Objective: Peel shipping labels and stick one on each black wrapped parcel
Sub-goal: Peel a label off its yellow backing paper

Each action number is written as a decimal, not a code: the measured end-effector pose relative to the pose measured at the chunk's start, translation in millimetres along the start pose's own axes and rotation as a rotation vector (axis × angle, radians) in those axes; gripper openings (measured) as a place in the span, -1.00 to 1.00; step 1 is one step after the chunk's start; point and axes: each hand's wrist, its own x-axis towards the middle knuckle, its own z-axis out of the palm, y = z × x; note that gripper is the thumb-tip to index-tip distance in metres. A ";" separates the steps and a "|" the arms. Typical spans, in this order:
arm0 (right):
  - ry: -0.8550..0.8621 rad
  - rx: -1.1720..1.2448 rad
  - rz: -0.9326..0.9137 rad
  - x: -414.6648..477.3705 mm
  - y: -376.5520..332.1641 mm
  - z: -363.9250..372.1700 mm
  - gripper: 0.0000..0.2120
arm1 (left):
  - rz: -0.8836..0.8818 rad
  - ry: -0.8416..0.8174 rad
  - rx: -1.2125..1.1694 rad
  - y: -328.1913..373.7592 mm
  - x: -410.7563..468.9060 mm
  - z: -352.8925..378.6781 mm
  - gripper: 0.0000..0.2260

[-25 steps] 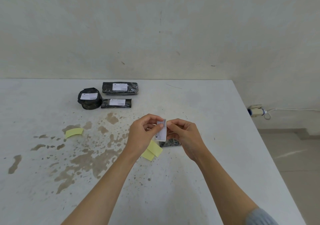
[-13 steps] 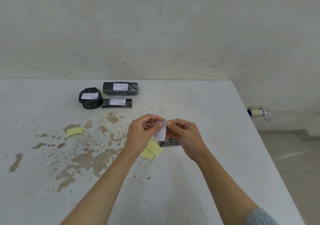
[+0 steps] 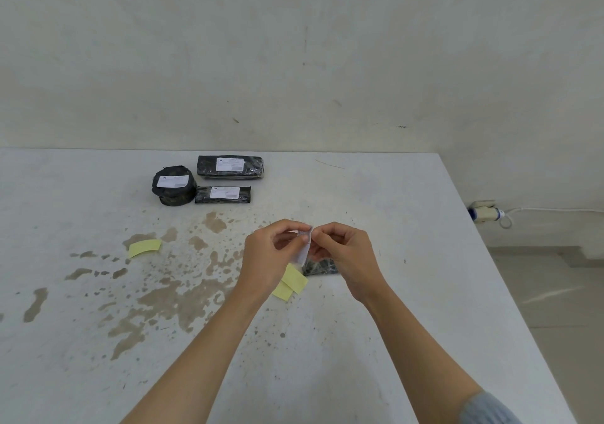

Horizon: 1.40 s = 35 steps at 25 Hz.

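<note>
Both hands hold a white shipping label point(image 3: 304, 247) upright above the table's middle. My left hand point(image 3: 268, 260) pinches its left side and my right hand point(image 3: 346, 256) pinches its top right edge. Under my right hand lies a small black wrapped parcel point(image 3: 320, 266), partly hidden, with no label visible on it. Three black parcels with white labels sit at the back: a round one point(image 3: 174, 185), a long one point(image 3: 230, 167) and a slim one point(image 3: 223, 194).
Yellow backing strips lie under my left hand point(image 3: 291, 284) and at the left point(image 3: 144, 248). The white table point(image 3: 392, 292) is stained brown at the left and ends at the right, where a wall socket with a cable point(image 3: 487, 214) shows.
The hands have shifted slightly while working the label's top edge; the label now looks narrower, turned more edge-on. Nothing else moved.
</note>
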 end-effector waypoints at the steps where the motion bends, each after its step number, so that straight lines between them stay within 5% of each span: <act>1: -0.003 -0.001 -0.017 -0.7 -0.9 1.0 -0.89 | -0.014 0.002 -0.039 -0.4 -0.4 -0.2 -0.91; 13: 0.015 -0.251 -0.201 -1.7 -11.1 6.4 -0.87 | -0.163 0.042 -0.382 5.4 -3.1 -7.0 -0.90; 35: -0.003 -0.327 -0.139 -1.7 -4.7 3.4 -0.92 | -0.145 0.012 -0.167 6.7 -2.2 -12.8 -0.93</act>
